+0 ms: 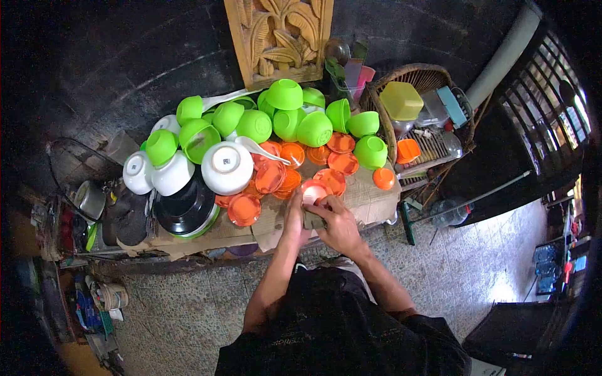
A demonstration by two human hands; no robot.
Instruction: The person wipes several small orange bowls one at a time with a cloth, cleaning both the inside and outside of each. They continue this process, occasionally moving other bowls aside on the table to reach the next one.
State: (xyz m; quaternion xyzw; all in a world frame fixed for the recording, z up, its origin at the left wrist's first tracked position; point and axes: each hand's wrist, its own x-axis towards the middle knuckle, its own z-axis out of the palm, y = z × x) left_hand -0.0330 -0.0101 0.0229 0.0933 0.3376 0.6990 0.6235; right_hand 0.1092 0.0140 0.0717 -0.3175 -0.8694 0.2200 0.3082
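Note:
Near the front edge of the cardboard-covered table, my left hand point(295, 218) holds a small orange dish point(315, 190) from its left side. The fingers of my right hand point(338, 224) are bent over the dish's lower right side, and a small greyish-brown thing, too small to name, shows between my hands. Several orange dishes point(244, 210) lie just beyond and to the left. Behind them is a heap of green bowls point(254, 126). White bowls point(227, 168) rest upside down at the left, with a white spoon point(263, 150) beside one.
Black bowls point(185, 207) are stacked at the table's left. A wicker basket point(373, 103) with plastic containers stands at the back right. A carved wooden panel point(282, 41) leans on the dark wall. A green-headed pole point(409, 225) is beyond the table's right end.

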